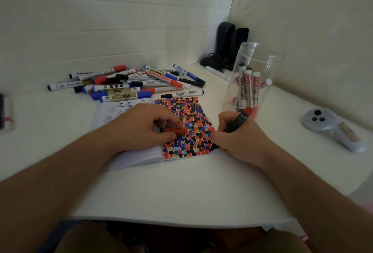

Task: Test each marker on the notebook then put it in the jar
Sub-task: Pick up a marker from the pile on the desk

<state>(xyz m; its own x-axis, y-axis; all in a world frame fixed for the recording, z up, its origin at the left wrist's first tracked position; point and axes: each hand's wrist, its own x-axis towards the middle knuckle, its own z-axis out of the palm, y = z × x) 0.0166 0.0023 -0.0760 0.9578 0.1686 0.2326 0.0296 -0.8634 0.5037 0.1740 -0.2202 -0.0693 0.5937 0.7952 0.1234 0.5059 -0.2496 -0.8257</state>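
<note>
An open notebook (189,111) lies on the white table, its right page covered in red, black, blue and yellow marks. My right hand (240,139) grips a dark marker (237,122) with its tip down at the page's right edge. My left hand (141,127) rests on the notebook and pinches a red cap (175,130). A clear plastic jar (256,75) stands to the right of the notebook with several whiteboard markers upright inside. A pile of markers (129,83) lies behind the notebook.
Two black speakers (232,45) stand in the back corner beside a black corded object. A grey handheld device (331,129) lies at the right. A dark and white object (6,113) sits at the left edge. One white marker (217,73) lies near the jar.
</note>
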